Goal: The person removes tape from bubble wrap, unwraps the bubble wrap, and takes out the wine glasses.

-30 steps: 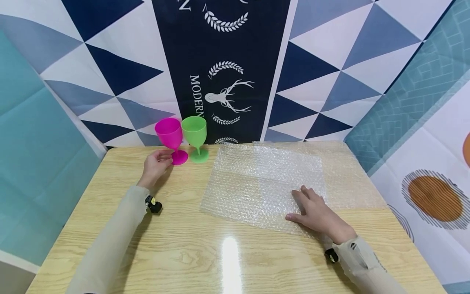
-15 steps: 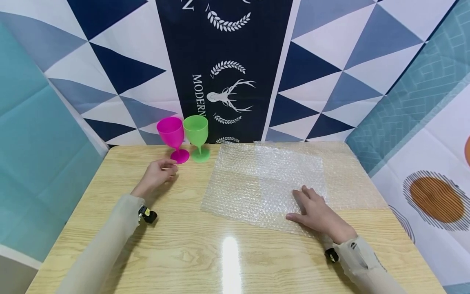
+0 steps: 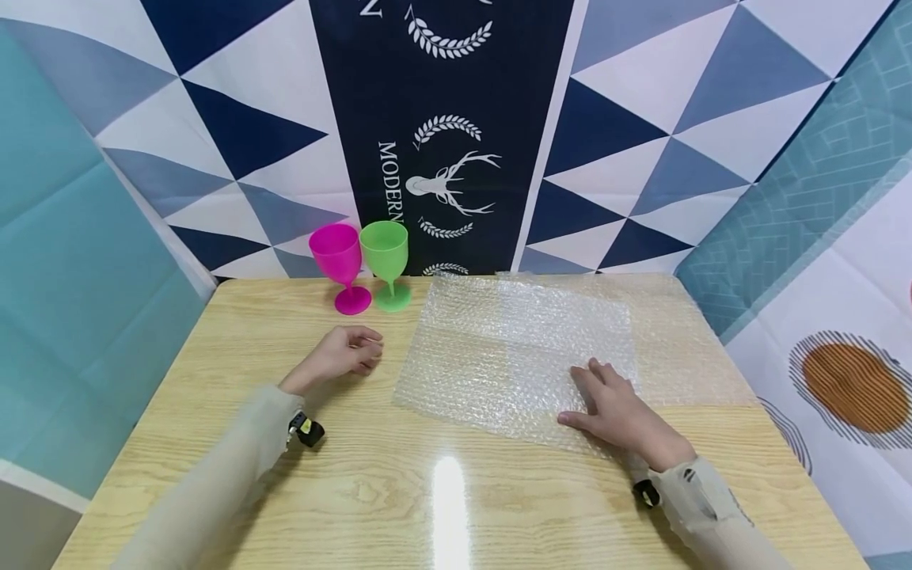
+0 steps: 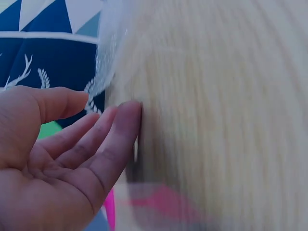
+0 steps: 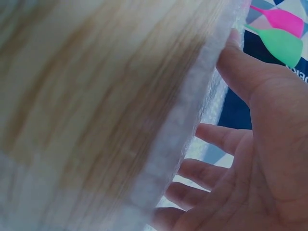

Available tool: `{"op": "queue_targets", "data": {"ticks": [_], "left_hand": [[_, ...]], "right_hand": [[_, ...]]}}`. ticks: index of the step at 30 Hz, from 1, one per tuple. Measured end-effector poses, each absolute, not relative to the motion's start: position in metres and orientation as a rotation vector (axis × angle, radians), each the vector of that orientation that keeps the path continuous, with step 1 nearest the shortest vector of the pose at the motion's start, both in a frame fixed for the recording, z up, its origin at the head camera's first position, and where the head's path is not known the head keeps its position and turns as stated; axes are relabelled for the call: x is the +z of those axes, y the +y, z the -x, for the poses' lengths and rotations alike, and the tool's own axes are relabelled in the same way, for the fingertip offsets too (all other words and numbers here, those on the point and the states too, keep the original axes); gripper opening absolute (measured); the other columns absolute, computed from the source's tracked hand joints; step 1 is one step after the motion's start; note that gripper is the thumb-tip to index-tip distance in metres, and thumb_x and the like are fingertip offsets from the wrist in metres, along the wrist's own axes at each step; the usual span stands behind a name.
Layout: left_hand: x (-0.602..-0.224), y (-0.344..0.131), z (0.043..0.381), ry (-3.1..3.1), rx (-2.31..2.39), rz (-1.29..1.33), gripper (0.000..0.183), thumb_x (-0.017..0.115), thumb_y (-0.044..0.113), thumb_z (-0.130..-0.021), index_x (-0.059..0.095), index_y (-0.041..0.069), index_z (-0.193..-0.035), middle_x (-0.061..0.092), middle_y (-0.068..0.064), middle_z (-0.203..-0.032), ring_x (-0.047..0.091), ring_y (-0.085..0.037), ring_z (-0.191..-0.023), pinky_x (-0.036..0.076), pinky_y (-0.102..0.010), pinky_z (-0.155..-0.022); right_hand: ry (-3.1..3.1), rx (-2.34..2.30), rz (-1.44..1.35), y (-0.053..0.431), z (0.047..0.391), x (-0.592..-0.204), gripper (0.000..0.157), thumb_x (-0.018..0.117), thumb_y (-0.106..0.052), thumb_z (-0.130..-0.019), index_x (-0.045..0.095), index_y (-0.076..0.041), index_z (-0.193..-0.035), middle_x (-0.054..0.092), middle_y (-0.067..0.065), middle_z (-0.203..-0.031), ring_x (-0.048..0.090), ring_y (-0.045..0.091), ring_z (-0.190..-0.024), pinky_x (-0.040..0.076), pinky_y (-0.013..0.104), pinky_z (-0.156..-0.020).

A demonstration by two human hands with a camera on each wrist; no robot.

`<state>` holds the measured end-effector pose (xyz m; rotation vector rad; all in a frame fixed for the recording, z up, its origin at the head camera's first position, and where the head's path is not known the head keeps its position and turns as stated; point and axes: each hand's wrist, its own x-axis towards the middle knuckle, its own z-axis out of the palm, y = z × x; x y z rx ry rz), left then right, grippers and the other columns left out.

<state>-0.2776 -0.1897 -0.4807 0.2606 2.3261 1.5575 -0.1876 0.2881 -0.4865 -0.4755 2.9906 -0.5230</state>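
Observation:
A magenta goblet [image 3: 337,255] and a green goblet [image 3: 385,252] stand upright side by side at the back left of the table. My left hand [image 3: 345,353] is just in front of them, fingers loosely bent and nothing between them, as the left wrist view also shows. To its right lies a flat sheet of clear bubble wrap [image 3: 484,364]. My right hand [image 3: 602,408] rests on the near right part of this sheet with fingers spread. In the right wrist view its fingertips are right at the bubble wrap [image 5: 166,139].
The wood-grain table [image 3: 342,491] reaches back to a wall covered in patterned cloth [image 3: 285,119]. More bubble wrap [image 3: 684,348] extends under the first sheet toward the right edge. Hanging cloth [image 3: 85,277] borders the table on the left.
My left hand has drawn away from the magenta goblet's base, moving right and toward me. The right hand stays on the bubble wrap. The view has shifted slightly.

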Motion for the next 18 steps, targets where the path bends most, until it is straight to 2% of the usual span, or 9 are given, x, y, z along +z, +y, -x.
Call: {"op": "queue_targets", "data": {"ticks": [13,18], "left_hand": [[-0.473,-0.154,0.269,2.122,1.506,-0.231,0.041,0.061,0.007,-0.101,0.054,-0.014,-0.136,0.068,-0.020,-0.099,0.069,-0.020,-0.079,0.066,-0.038,-0.076],[-0.474,-0.142,0.272,2.140,1.477,-0.206,0.032,0.065,0.009,-0.098,0.062,-0.012,-0.123,0.066,-0.014,-0.090,0.066,-0.018,-0.071,0.065,-0.034,-0.070]], "right_hand": [[3.003,-0.517,0.508,0.288,0.188,-0.487,0.091,0.073,-0.059,-0.089,0.045,0.001,-0.151,0.032,0.042,-0.154,0.030,0.064,-0.141,0.026,0.085,-0.107],[3.008,-0.522,0.499,0.289,0.188,-0.488,0.091,0.074,-0.058,-0.088,0.044,0.001,-0.151,0.032,0.042,-0.155,0.029,0.065,-0.141,0.026,0.085,-0.107]]}}
